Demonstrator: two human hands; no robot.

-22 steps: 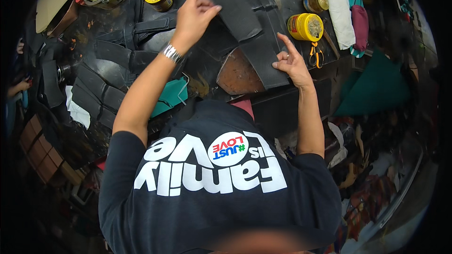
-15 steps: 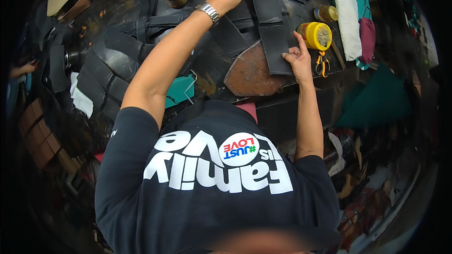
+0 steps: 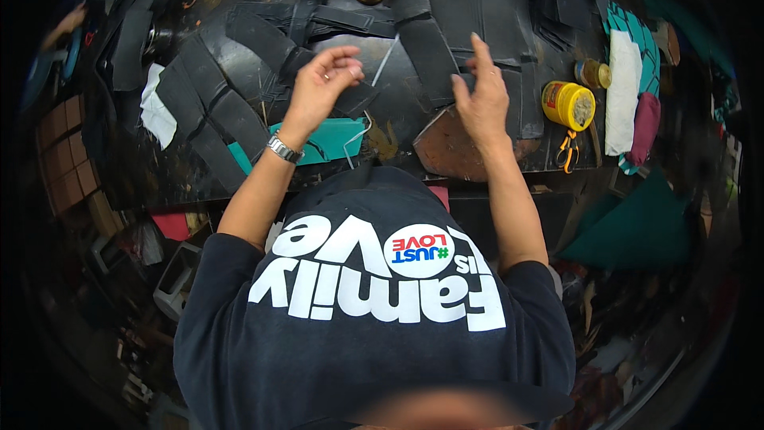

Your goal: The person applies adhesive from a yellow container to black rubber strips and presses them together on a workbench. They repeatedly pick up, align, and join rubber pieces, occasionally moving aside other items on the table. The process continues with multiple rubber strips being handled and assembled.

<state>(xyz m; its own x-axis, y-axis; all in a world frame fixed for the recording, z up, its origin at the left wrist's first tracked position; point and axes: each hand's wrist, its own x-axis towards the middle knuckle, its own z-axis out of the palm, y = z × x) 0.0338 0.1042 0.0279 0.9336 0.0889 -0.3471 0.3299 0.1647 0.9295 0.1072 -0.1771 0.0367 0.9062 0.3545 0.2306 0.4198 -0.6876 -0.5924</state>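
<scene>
Over the dark worktable point(image 3: 179, 171), left hand point(image 3: 320, 86) slackly half-curled, right hand point(image 3: 485, 103) spread-fingered near flat, matte black strips point(image 3: 430, 60).

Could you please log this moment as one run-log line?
Left hand: loosely curled, seemingly empty | Right hand: open, near black pieces | Around: teal sheet, brown board, yellow jar

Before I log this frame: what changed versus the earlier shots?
The left hand has come back toward the body from the far black pieces and looks empty. The right hand has moved left, away from the large yellow jar. Some black pieces near the brown board lie differently. The jar and orange scissors stayed side by side.
</scene>
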